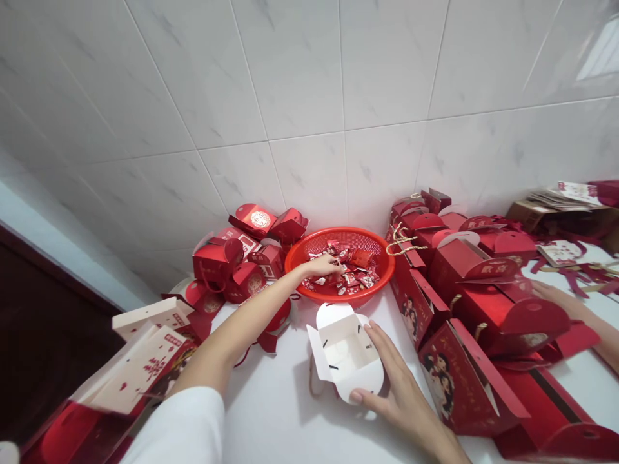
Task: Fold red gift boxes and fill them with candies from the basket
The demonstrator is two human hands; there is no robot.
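Note:
A red mesh basket (296, 270) holds red-wrapped candies (360, 260) near the wall. My left hand (325, 265) reaches into it, fingers bent down among the candies; whatever the fingertips hold is too small to make out. In front of the basket, a small box with a white inside (344, 351) stands with its flaps spread open. The inside shows a few dark cord ends and no candy. My right hand (387, 377) grips the right side of this box, thumb on the near flap and fingers on the right flap.
Red gift boxes (217, 261) are piled left of the basket, with cream boxes (145, 367) nearer. More red boxes and bags (503, 309) crowd the right. Another person's hand and forearm (575, 312) reach in at the right edge. White tiled wall (309, 84) stands behind.

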